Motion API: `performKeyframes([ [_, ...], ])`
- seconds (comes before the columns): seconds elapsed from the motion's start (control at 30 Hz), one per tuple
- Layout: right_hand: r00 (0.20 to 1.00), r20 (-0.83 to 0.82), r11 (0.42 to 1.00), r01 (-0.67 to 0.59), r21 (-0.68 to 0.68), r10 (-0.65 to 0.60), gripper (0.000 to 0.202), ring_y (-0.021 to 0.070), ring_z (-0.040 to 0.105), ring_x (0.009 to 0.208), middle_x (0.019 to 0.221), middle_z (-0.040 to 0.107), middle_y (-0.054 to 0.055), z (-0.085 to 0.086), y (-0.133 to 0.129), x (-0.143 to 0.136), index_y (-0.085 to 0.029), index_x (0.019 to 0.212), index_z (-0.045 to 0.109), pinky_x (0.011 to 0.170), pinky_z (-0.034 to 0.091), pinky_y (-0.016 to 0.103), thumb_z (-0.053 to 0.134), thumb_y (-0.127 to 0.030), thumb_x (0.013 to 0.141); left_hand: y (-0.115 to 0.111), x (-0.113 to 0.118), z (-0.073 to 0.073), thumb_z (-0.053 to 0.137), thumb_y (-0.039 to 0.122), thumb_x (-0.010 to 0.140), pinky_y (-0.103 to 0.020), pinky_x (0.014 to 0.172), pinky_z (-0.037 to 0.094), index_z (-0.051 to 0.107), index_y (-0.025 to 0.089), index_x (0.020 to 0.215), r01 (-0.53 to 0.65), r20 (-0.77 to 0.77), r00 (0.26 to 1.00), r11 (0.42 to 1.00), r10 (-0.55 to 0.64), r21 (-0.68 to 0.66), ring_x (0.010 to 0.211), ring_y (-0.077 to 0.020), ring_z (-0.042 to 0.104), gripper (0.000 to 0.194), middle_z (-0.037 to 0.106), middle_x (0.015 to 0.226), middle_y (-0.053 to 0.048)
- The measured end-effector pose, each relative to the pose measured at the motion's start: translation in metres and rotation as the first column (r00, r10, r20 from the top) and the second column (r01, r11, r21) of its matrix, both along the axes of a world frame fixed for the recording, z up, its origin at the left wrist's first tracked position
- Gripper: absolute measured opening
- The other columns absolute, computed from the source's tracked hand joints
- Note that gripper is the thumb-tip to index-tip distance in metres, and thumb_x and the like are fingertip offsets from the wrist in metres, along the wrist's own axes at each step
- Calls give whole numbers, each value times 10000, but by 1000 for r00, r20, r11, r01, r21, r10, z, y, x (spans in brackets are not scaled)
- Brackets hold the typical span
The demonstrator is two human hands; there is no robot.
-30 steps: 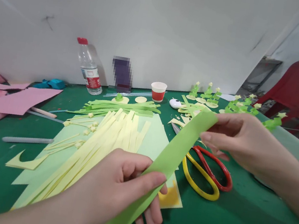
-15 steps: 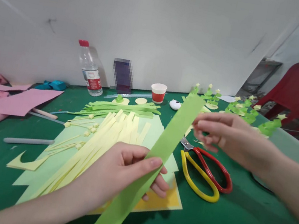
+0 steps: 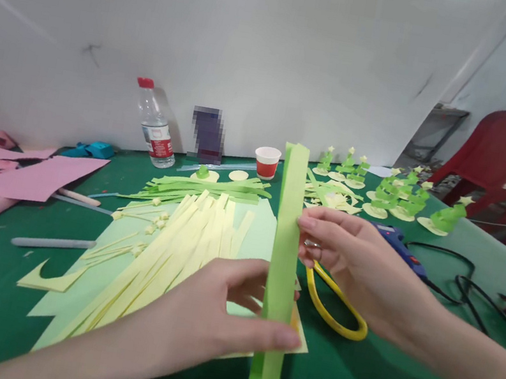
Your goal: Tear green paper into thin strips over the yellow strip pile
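A long green paper strip (image 3: 285, 253) stands nearly upright in front of me, with a crease along its length. My left hand (image 3: 232, 315) holds its lower part, thumb across the front and fingers behind. On the strip's right edge, my right hand (image 3: 344, 250) pinches the paper between thumb and fingers. Behind and below my right hand lie scissors, of which the yellow handle (image 3: 338, 320) shows. Pale yellow strips (image 3: 182, 236) are spread on light green sheets (image 3: 101, 255) to the left, and narrow green strips (image 3: 204, 189) lie beyond them.
A water bottle (image 3: 158, 135), a blurred dark object (image 3: 208, 133) and a red-white cup (image 3: 266, 163) stand by the wall. Small paper trees (image 3: 447, 217) are at the right, near a blue tool (image 3: 401, 248) with a black cord. Pink paper (image 3: 36, 176) lies left.
The green strip has turned from slanted to nearly upright and is now creased lengthwise. My right hand has moved left onto its edge, covering much of the scissors.
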State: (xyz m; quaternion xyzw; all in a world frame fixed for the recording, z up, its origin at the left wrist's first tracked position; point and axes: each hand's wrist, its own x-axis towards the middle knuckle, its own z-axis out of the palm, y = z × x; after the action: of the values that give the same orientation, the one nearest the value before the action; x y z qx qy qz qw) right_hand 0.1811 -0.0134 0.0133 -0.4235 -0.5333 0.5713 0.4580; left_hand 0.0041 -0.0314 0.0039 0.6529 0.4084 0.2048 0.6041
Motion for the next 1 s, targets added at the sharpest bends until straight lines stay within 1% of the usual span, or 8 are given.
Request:
performKeyframes([
  [0.1,956,277,974,-149,170,98,97,72,490,551,601,562,-32,24,8,4,-192,633,629,540,398,199,618,-265,695,9,-12,5,676,370,690,-324,929,416,557,285,1143,50,33,998,990,-54,130,1081,-223,532,476,589,1176,9],
  [0.23,664,723,862,-466,200,191,113,71,463,482,578,592,-22,49,13,3,-188,621,666,431,335,198,575,-190,686,17,-22,18,478,566,767,-258,814,480,691,276,844,-151,231,967,975,111,163,897,-178,617,368,693,867,43],
  [0.3,534,820,827,-542,147,204,143,66,428,447,565,584,-16,49,13,-3,-176,626,665,400,314,202,540,-172,697,14,-23,24,558,476,754,-191,709,491,703,276,750,-198,100,978,961,181,195,783,-142,633,248,696,764,63],
  [0.37,491,844,814,-568,121,217,140,77,450,485,575,589,-10,39,11,-11,-164,631,659,437,347,205,530,-152,687,8,-24,23,608,344,749,-168,632,489,710,253,735,-168,-88,978,960,192,224,689,-126,635,137,698,701,55],
  [0.47,560,782,849,-522,78,273,121,102,503,600,637,626,4,16,9,-21,-152,648,659,538,393,212,542,-160,681,0,-25,13,561,270,780,-169,560,498,719,214,721,-167,-186,961,966,205,199,609,-126,636,178,701,656,25],
  [0.67,772,523,927,-358,-115,362,105,77,477,567,634,593,-19,-15,13,-32,-155,680,643,534,383,197,567,-228,680,-6,-30,-7,554,244,767,-145,493,496,726,218,723,-307,-129,937,941,326,145,512,-103,626,179,700,644,25],
  [0.87,760,508,914,-350,-204,405,70,74,458,580,618,561,-29,-13,13,-28,-155,633,616,560,373,196,565,-198,654,-11,-24,-6,558,236,754,-177,514,512,712,205,657,-413,-132,891,896,435,164,475,-113,615,185,691,610,27],
  [1.0,737,474,876,-400,-268,482,76,71,418,560,592,509,-37,-10,10,-23,-154,619,582,545,334,206,538,-190,670,-12,-22,-5,599,250,740,-180,514,513,703,207,623,-421,-107,897,902,429,95,517,-134,640,162,680,560,31],
])
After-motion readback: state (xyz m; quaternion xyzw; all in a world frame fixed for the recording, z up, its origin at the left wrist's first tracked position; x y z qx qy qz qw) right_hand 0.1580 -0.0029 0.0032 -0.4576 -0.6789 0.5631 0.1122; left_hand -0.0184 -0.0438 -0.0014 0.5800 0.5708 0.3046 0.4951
